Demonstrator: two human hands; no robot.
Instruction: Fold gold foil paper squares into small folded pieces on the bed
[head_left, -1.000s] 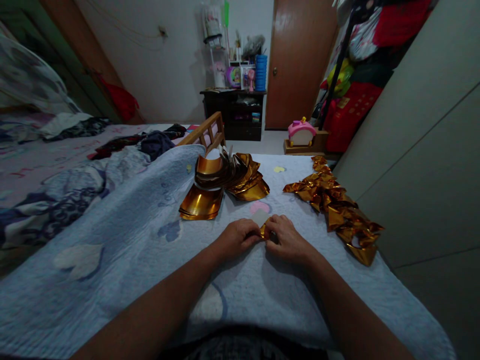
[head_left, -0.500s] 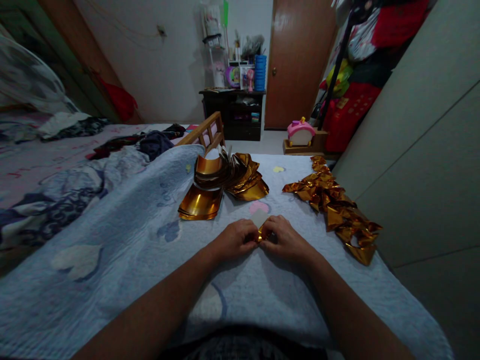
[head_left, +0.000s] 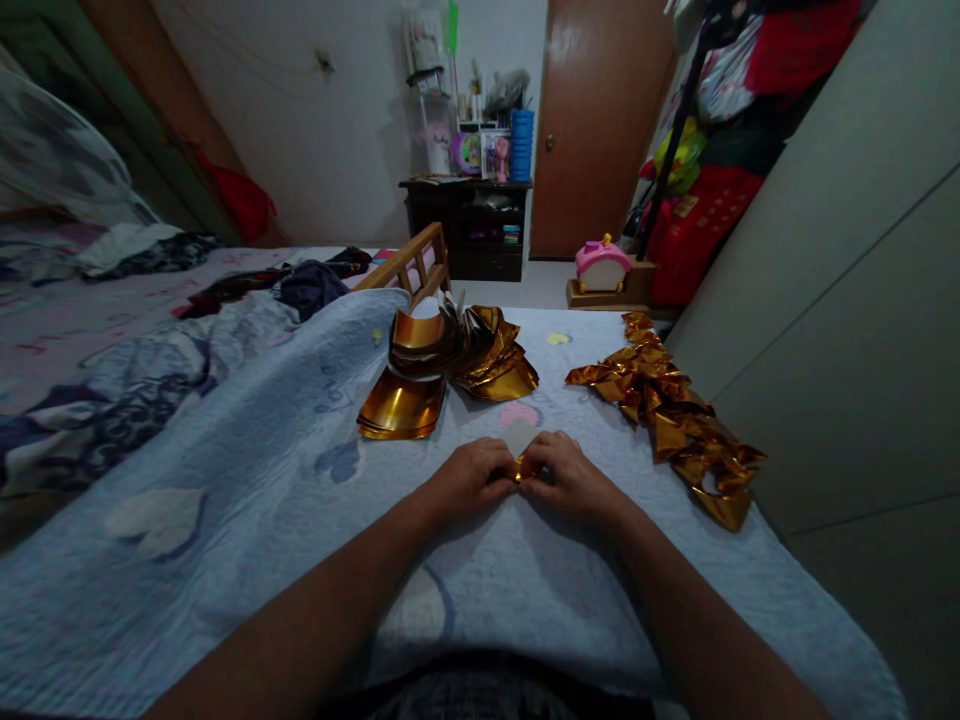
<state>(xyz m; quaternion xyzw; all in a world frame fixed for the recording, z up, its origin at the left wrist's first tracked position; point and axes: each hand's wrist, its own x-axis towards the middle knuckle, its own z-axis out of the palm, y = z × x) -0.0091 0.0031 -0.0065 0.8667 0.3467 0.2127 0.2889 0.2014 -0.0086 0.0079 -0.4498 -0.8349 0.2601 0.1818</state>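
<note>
My left hand (head_left: 472,478) and my right hand (head_left: 567,476) meet on the light blue quilt (head_left: 262,470), both pinched on one small gold paper sheet (head_left: 520,440). Its pale underside sticks up beyond my fingertips, and a gold edge shows between my thumbs. Most of the sheet is hidden under my fingers. A stack of curled gold paper sheets (head_left: 450,365) lies just beyond my hands. To the right runs a row of folded gold paper pieces (head_left: 675,415).
A wooden bed rail (head_left: 409,262) rises behind the stack. Crumpled clothes and bedding (head_left: 150,330) cover the bed to the left. A pale cupboard wall (head_left: 847,290) stands close on the right. On the floor beyond are a pink toy (head_left: 602,264), a dark shelf unit (head_left: 469,225) and a brown door (head_left: 600,120).
My hands have drawn slightly closer together over the small gold sheet, and less of its gold edge shows. Nothing else has moved.
</note>
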